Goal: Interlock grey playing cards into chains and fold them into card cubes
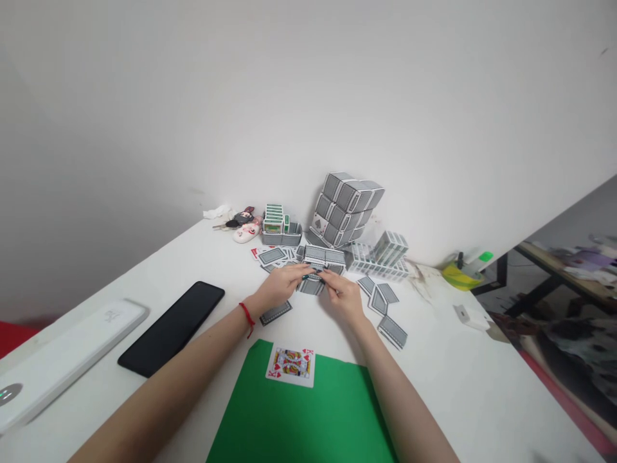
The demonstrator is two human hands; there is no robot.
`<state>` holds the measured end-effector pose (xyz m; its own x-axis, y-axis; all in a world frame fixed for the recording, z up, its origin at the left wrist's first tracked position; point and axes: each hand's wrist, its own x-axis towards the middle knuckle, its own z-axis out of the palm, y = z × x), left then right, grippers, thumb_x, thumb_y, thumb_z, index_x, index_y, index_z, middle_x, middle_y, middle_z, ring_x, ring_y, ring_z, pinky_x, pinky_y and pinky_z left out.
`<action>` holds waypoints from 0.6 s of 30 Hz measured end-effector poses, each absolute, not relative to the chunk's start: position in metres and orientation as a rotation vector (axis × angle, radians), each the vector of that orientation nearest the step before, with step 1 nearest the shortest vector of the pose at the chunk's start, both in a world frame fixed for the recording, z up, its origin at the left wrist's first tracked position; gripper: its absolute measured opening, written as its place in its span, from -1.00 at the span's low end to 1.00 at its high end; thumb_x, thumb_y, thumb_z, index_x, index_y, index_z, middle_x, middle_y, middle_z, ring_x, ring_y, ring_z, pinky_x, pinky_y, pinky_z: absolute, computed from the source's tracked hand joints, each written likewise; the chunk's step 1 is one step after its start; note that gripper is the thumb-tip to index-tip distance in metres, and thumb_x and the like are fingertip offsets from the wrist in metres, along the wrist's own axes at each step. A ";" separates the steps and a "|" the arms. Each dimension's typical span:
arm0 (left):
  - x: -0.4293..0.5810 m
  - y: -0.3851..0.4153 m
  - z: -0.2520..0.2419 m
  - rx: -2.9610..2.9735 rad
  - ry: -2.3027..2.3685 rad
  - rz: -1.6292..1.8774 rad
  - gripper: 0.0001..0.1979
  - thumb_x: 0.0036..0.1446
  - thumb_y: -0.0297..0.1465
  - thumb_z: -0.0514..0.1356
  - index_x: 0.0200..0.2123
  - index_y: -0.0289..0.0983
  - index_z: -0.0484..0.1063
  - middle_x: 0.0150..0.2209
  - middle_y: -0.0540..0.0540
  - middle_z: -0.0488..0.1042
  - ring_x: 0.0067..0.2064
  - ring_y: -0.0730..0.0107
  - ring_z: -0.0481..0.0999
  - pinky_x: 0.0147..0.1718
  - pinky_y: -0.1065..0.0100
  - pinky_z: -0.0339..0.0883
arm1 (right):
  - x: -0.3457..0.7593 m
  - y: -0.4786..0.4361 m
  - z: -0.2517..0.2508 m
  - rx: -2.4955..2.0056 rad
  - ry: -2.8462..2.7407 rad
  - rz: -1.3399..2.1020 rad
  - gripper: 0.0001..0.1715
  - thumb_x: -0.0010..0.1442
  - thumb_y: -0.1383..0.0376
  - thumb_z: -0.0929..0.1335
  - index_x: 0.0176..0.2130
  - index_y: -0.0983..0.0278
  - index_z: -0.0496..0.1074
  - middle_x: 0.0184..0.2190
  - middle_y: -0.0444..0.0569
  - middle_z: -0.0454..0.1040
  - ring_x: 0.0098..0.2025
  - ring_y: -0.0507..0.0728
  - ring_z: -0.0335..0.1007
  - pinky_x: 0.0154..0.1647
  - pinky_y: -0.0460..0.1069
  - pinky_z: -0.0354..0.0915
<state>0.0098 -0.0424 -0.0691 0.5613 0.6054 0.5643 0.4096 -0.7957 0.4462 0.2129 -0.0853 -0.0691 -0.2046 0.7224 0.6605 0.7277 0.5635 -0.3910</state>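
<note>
Both my hands meet at a small grey block built of folded playing cards (311, 286). My left hand (284, 284), with a red string bracelet at the wrist, has its fingers closed at the block's left and upper side. From the right, my right hand (344, 296) pinches the same block, fingertips close to the left ones. A larger grey card block (324, 255) stands right behind the fingers. Loose face-down cards (276, 312) lie beside my left wrist, and more loose cards (378, 299) lie to the right. The fingers hide part of the block.
A tall card structure (347, 209) leans near the wall, between a card box (282, 238) and a slatted card structure (378, 260). A green sheet (299, 424) bears a king of hearts (290, 364). A black phone (173, 328) and white device (72, 360) lie left.
</note>
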 end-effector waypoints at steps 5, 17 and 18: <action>0.010 -0.044 -0.069 2.580 0.826 1.077 -0.61 0.17 -0.52 -0.08 0.01 -0.24 0.37 -0.01 -0.05 0.46 0.10 0.39 0.35 0.07 0.28 0.25 | 0.213 -0.085 -0.072 -1.183 -1.959 -0.062 -0.49 0.03 0.51 0.19 -0.13 0.14 0.48 -0.18 -0.13 0.55 -0.07 0.12 0.45 -0.04 0.04 0.39; 0.011 -0.049 -0.065 2.664 0.806 1.116 -0.61 0.15 -0.56 -0.09 -0.03 -0.29 0.39 -0.04 -0.11 0.48 0.05 0.36 0.41 0.04 0.26 0.29 | 0.207 -0.091 -0.074 -1.181 -1.948 -0.170 -0.52 0.08 0.51 0.17 -0.10 0.21 0.46 -0.13 -0.03 0.52 -0.07 0.14 0.45 -0.03 0.05 0.38; 0.012 -0.049 -0.066 2.648 0.806 1.128 -0.62 0.16 -0.55 -0.09 -0.03 -0.29 0.39 -0.05 -0.10 0.49 0.04 0.36 0.41 0.04 0.27 0.29 | 0.206 -0.091 -0.074 -1.177 -1.928 -0.148 -0.55 0.10 0.49 0.18 -0.12 0.20 0.47 -0.14 -0.03 0.53 -0.07 0.14 0.45 -0.02 0.06 0.37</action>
<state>0.0118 -0.0489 -0.0657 0.5721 0.5323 0.6240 0.4175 -0.8438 0.3371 0.2061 -0.0913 -0.0743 -0.1958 0.6751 0.7113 0.7759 0.5502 -0.3086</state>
